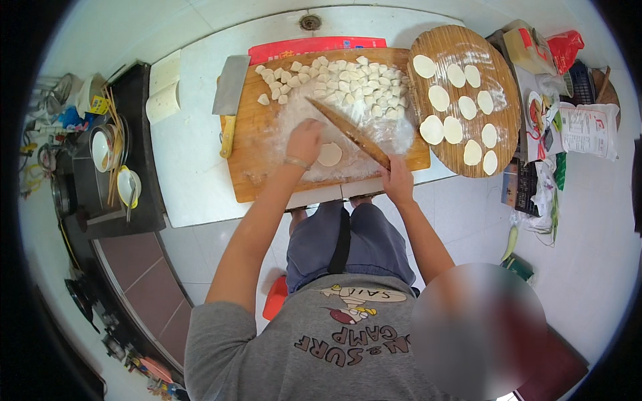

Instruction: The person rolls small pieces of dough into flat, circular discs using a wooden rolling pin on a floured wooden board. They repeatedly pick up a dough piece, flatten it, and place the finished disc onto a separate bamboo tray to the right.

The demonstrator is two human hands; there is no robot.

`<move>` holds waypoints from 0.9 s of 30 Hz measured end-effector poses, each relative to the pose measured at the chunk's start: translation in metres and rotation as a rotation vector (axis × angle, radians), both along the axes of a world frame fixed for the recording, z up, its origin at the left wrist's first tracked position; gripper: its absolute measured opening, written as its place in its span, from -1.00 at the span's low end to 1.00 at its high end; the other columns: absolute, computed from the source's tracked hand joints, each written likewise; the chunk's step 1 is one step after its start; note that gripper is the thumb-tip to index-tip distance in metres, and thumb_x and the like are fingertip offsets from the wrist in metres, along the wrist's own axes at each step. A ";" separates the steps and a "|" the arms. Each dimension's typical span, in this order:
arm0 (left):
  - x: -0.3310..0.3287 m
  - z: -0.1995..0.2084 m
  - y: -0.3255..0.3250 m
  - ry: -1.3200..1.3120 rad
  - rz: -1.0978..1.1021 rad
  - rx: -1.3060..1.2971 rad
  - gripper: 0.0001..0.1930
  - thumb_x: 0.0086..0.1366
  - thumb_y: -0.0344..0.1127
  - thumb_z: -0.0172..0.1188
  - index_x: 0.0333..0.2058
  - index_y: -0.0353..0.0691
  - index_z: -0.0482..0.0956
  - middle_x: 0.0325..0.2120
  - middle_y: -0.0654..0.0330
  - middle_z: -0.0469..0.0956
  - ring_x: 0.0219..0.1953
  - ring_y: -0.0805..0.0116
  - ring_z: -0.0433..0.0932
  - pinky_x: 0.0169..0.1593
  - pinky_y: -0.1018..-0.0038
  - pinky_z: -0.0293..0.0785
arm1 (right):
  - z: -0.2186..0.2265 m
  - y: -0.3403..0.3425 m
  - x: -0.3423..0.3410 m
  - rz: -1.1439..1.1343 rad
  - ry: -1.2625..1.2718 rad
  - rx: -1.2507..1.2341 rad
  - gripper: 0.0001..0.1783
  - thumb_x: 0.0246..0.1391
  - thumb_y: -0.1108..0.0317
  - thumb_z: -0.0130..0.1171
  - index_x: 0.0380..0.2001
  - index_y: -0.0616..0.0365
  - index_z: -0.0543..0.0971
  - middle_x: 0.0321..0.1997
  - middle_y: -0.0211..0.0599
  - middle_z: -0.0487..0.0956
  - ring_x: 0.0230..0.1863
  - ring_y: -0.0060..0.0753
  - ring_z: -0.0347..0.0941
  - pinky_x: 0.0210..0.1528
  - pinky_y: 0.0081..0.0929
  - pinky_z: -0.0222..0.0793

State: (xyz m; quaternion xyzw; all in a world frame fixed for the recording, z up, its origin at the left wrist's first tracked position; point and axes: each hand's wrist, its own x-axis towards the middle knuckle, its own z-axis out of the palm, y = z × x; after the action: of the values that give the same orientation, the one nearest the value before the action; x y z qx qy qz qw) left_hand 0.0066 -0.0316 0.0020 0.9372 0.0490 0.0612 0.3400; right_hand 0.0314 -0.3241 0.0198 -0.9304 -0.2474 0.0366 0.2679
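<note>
A tapered wooden rolling pin [354,136] slants over the floured cutting board [253,155]. My right hand [398,179] is closed around its near end, at the board's front edge. My left hand [305,140] is over the floury middle of the board with its fingers curled in; whatever they may hold is hidden. Just right of that hand lies a flat round dough wrapper [330,154]. Many small floured dough pieces [361,83] cover the far part of the board.
A round wooden board [461,100] at the right carries several rolled wrappers. Near the left edge of the cutting board lies a cleaver [231,87] with a wooden handle. Bowls and chopsticks [112,147] stand on the dark stove at the left. Bags and containers [588,127] fill the far right.
</note>
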 end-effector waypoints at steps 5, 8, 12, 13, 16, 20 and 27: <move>-0.079 0.008 0.001 -0.151 0.311 0.263 -0.46 0.26 -0.24 0.06 0.21 -0.21 0.32 0.27 -0.13 0.18 0.29 -0.09 0.18 0.31 0.10 0.11 | -0.014 0.004 0.011 0.357 -0.044 -0.181 -0.62 0.05 0.28 0.14 -0.05 0.13 0.44 -0.14 -0.09 0.47 -0.13 0.00 0.45 -0.11 -0.15 0.37; -0.098 -0.010 0.004 0.112 0.204 0.406 -0.39 0.31 -0.11 0.01 0.29 -0.21 0.20 0.36 -0.05 0.04 0.37 -0.05 0.03 0.38 0.08 -0.08 | -0.020 0.038 0.017 0.416 -0.006 -0.260 -0.56 0.11 0.25 0.10 0.07 0.10 0.40 0.08 -0.07 0.43 0.10 0.04 0.35 0.10 -0.11 0.27; -0.038 0.001 0.024 0.140 0.209 0.466 -0.35 0.33 -0.02 -0.03 0.32 -0.19 0.15 0.38 0.03 -0.01 0.40 -0.02 -0.03 0.41 0.10 -0.15 | -0.014 0.078 0.051 0.218 -0.210 -0.100 -0.39 0.14 0.20 0.04 0.25 0.09 0.27 0.37 -0.02 0.17 0.37 0.06 0.08 0.31 0.02 0.03; -0.031 0.004 0.029 0.113 0.198 0.510 -0.35 0.33 -0.02 -0.03 0.32 -0.19 0.14 0.39 0.04 -0.01 0.40 -0.01 -0.04 0.41 0.10 -0.14 | -0.005 0.084 0.054 0.170 -0.203 -0.064 -0.35 0.15 0.18 0.03 0.30 0.08 0.23 0.43 -0.01 0.10 0.42 0.06 0.00 0.35 0.06 -0.04; -0.059 -0.005 0.026 0.125 0.095 0.401 -0.35 0.34 -0.01 -0.03 0.32 -0.19 0.15 0.39 0.05 -0.02 0.40 -0.01 -0.05 0.40 0.09 -0.13 | -0.023 0.060 0.022 0.175 -0.139 -0.307 -0.30 0.17 0.09 0.00 0.34 0.06 0.18 0.44 0.00 0.10 0.44 0.11 -0.05 0.44 0.08 -0.22; -0.089 -0.015 0.023 0.085 0.138 0.366 -0.35 0.32 -0.01 -0.01 0.30 -0.20 0.17 0.37 0.03 0.04 0.40 -0.02 -0.03 0.40 0.08 -0.12 | -0.032 0.064 0.009 0.287 -0.230 -0.220 -0.30 0.18 0.10 -0.04 0.36 0.04 0.15 0.46 -0.06 0.05 0.46 0.09 -0.10 0.45 0.11 -0.31; -0.063 -0.006 0.026 0.017 0.168 0.391 -0.35 0.32 -0.02 0.01 0.30 -0.19 0.19 0.35 -0.02 0.07 0.38 -0.09 -0.02 0.40 0.08 -0.12 | -0.033 0.063 0.028 0.214 -0.115 -0.367 -0.29 0.20 0.08 -0.06 0.37 0.07 0.13 0.47 -0.01 0.01 0.48 0.05 -0.14 0.45 0.09 -0.30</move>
State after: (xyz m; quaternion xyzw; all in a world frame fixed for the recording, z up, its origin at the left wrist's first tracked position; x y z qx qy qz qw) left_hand -0.0565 -0.0058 -0.0036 0.9784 0.1171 0.0899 0.1449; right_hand 0.0592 -0.2611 -0.0133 -0.9327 -0.3485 0.0561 0.0739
